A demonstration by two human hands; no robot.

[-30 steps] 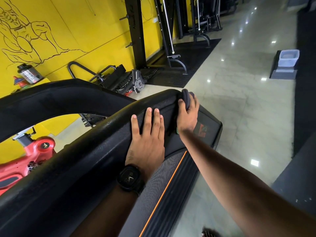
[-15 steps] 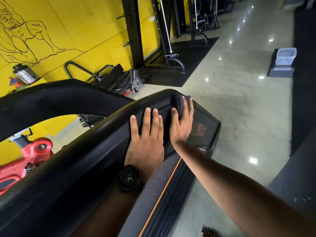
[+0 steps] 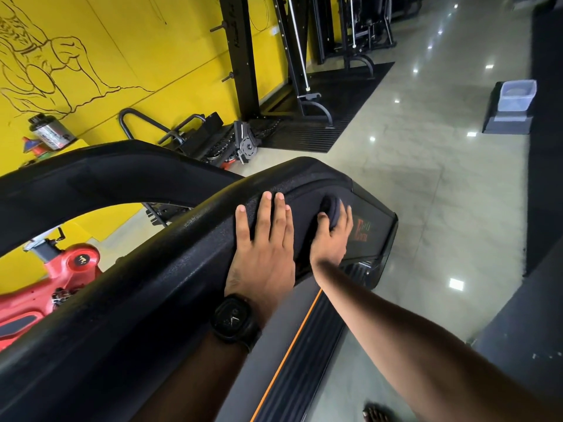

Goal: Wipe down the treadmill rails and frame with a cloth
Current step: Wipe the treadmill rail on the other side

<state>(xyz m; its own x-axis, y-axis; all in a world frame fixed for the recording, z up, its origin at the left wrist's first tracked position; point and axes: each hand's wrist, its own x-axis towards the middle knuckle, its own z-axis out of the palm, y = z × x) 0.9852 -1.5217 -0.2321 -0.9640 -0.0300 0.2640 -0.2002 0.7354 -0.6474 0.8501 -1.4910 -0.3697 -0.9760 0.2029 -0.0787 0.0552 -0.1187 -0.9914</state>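
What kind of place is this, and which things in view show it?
Most likely a gym: the black treadmill in front, a red exercise bike beside it, a black rack on rubber mats, and a muscle drawing on the yellow wall.

Glossy tile floor carries treadmill, black rubber mat under rack, red bike.

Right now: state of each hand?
Left hand: open, fingers straight, flat on the treadmill rail.
Right hand: grips the dark cloth against the rail.
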